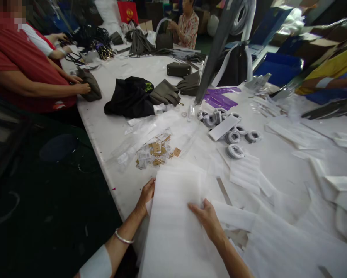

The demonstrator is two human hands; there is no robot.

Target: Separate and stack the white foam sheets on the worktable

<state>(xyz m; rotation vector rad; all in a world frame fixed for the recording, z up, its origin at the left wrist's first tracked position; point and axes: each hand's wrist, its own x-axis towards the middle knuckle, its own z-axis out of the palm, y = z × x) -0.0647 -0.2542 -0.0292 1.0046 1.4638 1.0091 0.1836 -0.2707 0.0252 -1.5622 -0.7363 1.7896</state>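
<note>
A long white foam sheet lies in front of me, its near end running out of the bottom of the view. My left hand is closed on its left edge, with the fingertips hidden behind the sheet. At the right edge, my right hand grips the same sheet, the thumb lying on top of it. Just beyond the sheet's far end is a pile of small clear packets with brown tags. A grey strip rests on the table to the right of my right hand.
More white foam sheets spread over the right side of the table. Several wrapped rolls sit by a grey post. Black cloth and dark bags lie farther back. Co-workers stand around the table.
</note>
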